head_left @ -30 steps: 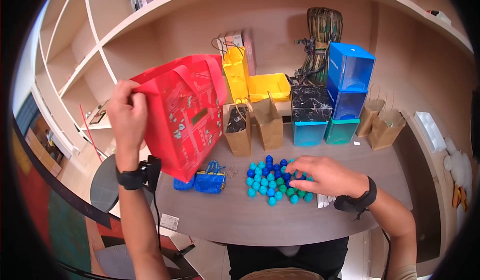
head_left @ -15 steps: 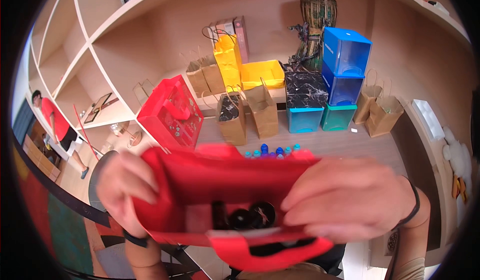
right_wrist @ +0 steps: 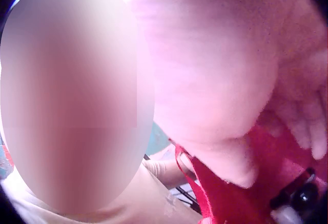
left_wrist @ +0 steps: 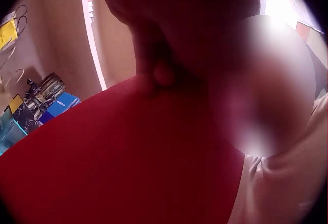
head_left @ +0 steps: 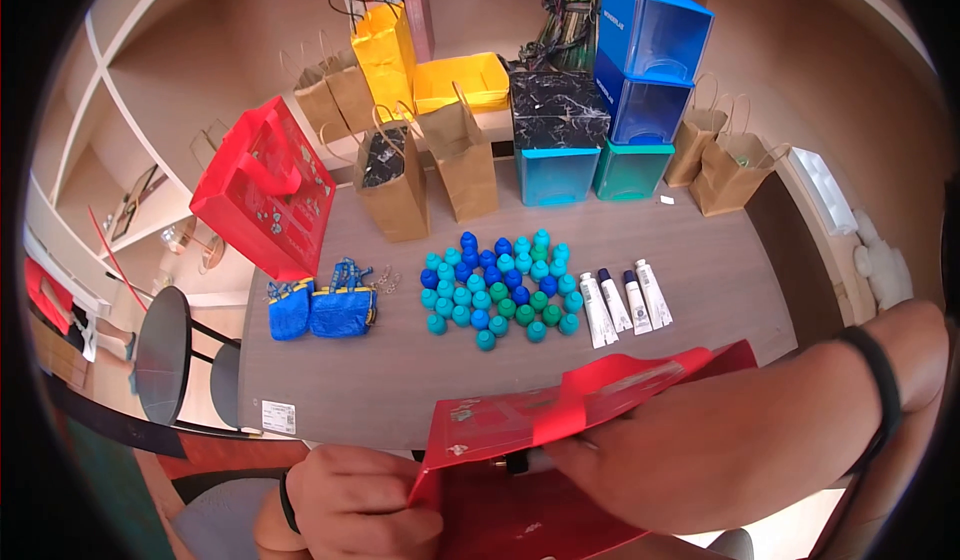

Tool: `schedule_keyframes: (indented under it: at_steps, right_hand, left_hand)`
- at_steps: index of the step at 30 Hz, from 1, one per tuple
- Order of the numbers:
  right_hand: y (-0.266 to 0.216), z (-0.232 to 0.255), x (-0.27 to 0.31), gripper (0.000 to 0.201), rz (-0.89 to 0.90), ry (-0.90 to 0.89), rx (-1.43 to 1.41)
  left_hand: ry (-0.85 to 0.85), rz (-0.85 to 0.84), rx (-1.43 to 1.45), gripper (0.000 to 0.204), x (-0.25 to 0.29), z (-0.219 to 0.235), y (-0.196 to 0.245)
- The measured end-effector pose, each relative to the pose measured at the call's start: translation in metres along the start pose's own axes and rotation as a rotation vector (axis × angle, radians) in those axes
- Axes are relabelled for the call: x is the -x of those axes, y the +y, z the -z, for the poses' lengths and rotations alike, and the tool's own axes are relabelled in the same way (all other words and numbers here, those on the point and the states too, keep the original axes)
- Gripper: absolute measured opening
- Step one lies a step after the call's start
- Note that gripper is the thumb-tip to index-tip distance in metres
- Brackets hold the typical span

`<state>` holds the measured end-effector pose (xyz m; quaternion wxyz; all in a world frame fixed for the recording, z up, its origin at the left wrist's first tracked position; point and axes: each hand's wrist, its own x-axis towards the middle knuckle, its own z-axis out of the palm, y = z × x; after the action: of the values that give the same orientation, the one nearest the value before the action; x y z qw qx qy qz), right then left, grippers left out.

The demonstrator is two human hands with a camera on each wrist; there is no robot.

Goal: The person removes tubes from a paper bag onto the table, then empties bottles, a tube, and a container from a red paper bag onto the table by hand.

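Observation:
A red paper bag (head_left: 490,430) is tilted at the table's front edge, its mouth facing me. My left hand (head_left: 365,505) grips its left rim, and in the left wrist view the fingertips (left_wrist: 148,83) curl over the red edge. My right hand (head_left: 690,450) reaches into the mouth, its fingertips hidden by the bag in the head view. Seen from the right wrist, the fingers (right_wrist: 307,121) extend loosely inside. Dark, shiny objects (right_wrist: 305,196) lie below them, apart from the fingers.
Blue and teal bottle-shaped pieces (head_left: 500,300) cluster mid-table, with several white tubes (head_left: 640,305) to their right and blue pouches (head_left: 342,312) to their left. Another red bag (head_left: 265,190) stands back left. Brown bags (head_left: 460,160) and stacked drawer boxes (head_left: 650,45) line the back.
A red bag held upright at the left came first, then both hands held one open before me. It is now lower and tilted; my right hand has moved from its rim into it.

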<state>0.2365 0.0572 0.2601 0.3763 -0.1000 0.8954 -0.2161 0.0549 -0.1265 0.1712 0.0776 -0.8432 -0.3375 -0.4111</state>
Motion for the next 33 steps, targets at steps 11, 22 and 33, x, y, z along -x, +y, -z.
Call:
schedule_keyframes:
  at_steps: [11,22,33]
  right_hand:
    - [0.065,-0.090,-0.090,0.023,0.020,0.530,-0.321]
    - [0.053,-0.064,-0.070,0.029,0.001,0.412,-0.679]
    - [0.053,0.035,0.076,0.016,0.196,0.762,0.026]
  left_hand:
    - [-0.093,-0.109,0.008,0.006,-0.022,-0.019,0.004]
    - [-0.082,-0.075,-0.025,0.004,-0.005,-0.019,-0.004]
    - [-0.088,-0.004,-0.050,0.007,0.015,-0.016,-0.019]
